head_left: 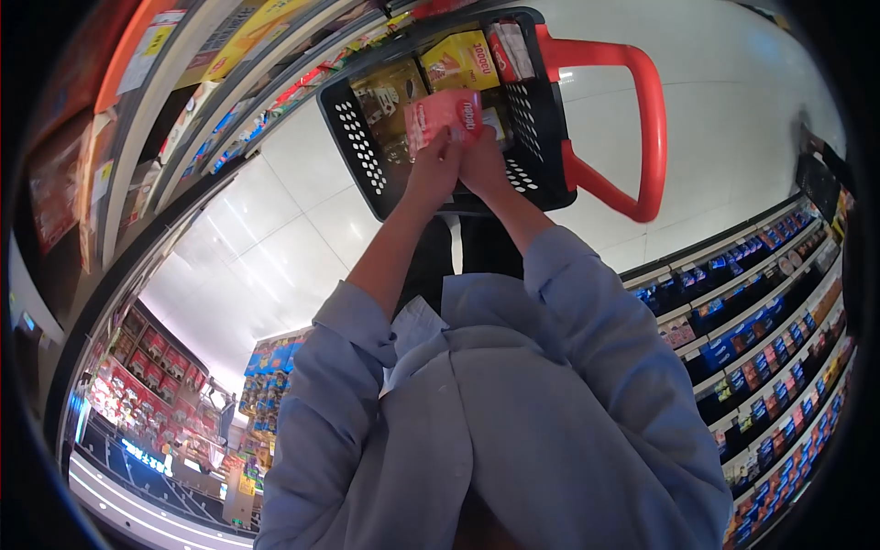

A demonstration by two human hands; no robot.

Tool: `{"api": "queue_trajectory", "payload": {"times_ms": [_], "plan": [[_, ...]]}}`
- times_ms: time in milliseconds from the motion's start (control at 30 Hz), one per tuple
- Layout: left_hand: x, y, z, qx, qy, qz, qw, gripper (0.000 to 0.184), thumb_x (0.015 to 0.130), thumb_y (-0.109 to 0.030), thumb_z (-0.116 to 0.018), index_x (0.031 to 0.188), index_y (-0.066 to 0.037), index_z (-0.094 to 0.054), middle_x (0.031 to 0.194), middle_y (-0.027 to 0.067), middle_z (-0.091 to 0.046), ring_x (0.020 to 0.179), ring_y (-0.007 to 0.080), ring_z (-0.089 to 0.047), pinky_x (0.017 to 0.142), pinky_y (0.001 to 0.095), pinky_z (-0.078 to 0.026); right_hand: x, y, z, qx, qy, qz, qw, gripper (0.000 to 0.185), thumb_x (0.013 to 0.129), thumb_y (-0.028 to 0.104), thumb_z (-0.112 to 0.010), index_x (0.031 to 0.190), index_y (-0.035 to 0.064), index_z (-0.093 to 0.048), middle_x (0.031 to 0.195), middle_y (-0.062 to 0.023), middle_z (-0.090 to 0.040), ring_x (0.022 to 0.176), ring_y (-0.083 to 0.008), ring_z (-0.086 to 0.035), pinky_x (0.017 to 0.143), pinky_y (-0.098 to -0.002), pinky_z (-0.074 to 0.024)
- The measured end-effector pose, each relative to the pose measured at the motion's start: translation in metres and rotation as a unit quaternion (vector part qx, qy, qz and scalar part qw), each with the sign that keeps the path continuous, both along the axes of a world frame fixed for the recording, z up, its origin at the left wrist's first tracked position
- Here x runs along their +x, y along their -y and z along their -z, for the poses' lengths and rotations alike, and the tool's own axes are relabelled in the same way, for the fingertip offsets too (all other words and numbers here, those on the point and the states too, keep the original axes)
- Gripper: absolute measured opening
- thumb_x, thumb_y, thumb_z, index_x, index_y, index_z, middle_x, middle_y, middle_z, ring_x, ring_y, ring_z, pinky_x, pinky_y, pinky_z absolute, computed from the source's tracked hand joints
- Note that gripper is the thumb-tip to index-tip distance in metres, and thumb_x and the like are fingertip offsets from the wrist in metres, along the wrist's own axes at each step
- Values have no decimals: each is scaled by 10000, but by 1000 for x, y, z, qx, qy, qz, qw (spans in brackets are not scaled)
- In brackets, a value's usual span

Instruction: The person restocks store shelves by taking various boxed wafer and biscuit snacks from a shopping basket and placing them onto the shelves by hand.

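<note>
Pink Nabati packet (431,115), red label saying "nabati", held over black shopping basket (554,151) with red handle (651,119). Left hand (434,167) and right hand (482,163) both grasping packet's near edge. In basket: yellow pack (456,62), also "nabati"; red-and-white pack (513,52) beside it, words too small; brown see-through bag (385,90) near left end.

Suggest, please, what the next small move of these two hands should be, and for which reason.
Probably lower the pink packet into the black basket and release it. The left hand and right hand both grip it over the basket's open top, and a yellow packet lies inside, so this seems a natural place for it.
</note>
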State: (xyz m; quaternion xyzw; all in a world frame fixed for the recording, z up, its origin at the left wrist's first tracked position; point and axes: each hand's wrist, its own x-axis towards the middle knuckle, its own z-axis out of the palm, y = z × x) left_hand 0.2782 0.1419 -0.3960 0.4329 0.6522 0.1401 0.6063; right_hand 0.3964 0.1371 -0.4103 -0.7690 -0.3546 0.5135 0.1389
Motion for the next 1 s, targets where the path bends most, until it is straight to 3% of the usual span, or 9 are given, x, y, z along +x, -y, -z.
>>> {"api": "queue_trajectory", "payload": {"times_ms": [133, 267, 333, 367, 467, 567, 667, 833, 1000], "plan": [[-17, 19, -57, 91, 30, 40, 995, 472, 970, -259, -593, 1363, 0, -550, 1122, 260, -659, 1107, 327, -656, 905, 402, -511, 26, 22, -59, 30, -45, 3, 999, 717, 795, 354, -784, 1280, -61, -457, 1151, -231, -649, 1064, -343, -667, 925, -399, -522], [-73, 40, -61, 239, -89, 106, 961, 604, 933, -204, -665, 1431, 50, -437, 1231, 237, -616, 1185, 336, -607, 970, 382, -491, 53, 37, -139, 61, -240, 4, 969, 613, 848, 199, -716, 1364, -14, -461, 1163, -99, -631, 1013, -167, -630, 906, -302, -498], [-92, 64, -93, 353, -200, 26, 914, 651, 923, -182, -683, 1440, 82, -389, 1288, 216, -589, 1202, 322, -593, 1004, 360, -475, 59, 44, -186, 71, -300, -1, 951, 593, 865, 134, -684, 1396, 8, -453, 1181, -61, -618, 1011, -112, -608, 897, -271, -485], [-93, 61, -149, 217, -59, -63, 972, 643, 954, -203, -665, 1444, 88, -368, 1328, 181, -564, 1205, 283, -588, 1027, 351, -467, 60, 48, -206, 67, -328, 5, 942, 600, 863, 118, -678, 1407, 15, -449, 1187, -56, -619, 1015, -109, -606, 900, -268, -481], [-139, 75, -196, 62, 252, -154, 953, 594, 982, -255, -645, 1442, 32, -403, 1286, 114, -590, 1159, 195, -609, 962, 308, -503, 49, 69, -256, 100, -379, 8, 920, 641, 869, 104, -659, 1461, 33, -424, 1131, -59, -631, 959, -110, -631, 841, -273, -515], [-178, 103, -232, -3, 302, -157, 940, 529, 1000, -303, -624, 1413, -27, -445, 1247, 69, -614, 1087, 144, -643, 895, 271, -537, 23, 93, -289, 137, -427, 52, 892, 554, 973, 152, -591, 1477, 49, -383, 1135, -64, -637, 932, -126, -663, 868, -313, -556], [-184, 129, -294, 72, 352, -186, 915, 473, 998, -308, -625, 1372, -57, -483, 1210, 37, -630, 1027, 116, -658, 858, 248, -553, -14, 113, -311, 167, -491, 144, 843, 523, 1023, 210, -565, 1473, 52, -352, 1187, -95, -636, 954, -162, -687, 870, -333, -583], [-187, 169, -331, 55, 436, -201, 876, 571, 995, -320, -620, 1474, -107, -392, 1347, 64, -575, 1169, 189, -621, 943, 389, -547, -78, 153, -341, 190, -548, 148, 801, 466, 1024, 219, -572, 1409, 57, -366, 1252, -126, -620, 1028, -202, -689, 912, -369, -572], [-194, 184, -359, 48, 420, -120, 898, 680, 957, -403, -632, 1491, -80, -363, 1386, 88, -542, 1239, 214, -579, 1011, 411, -499, -98, 181, -375, 189, -505, 117, 834, 493, 987, 213, -617, 1399, 61, -392, 1307, -89, -595, 1124, -158, -637, 932, -342, -545]]}}
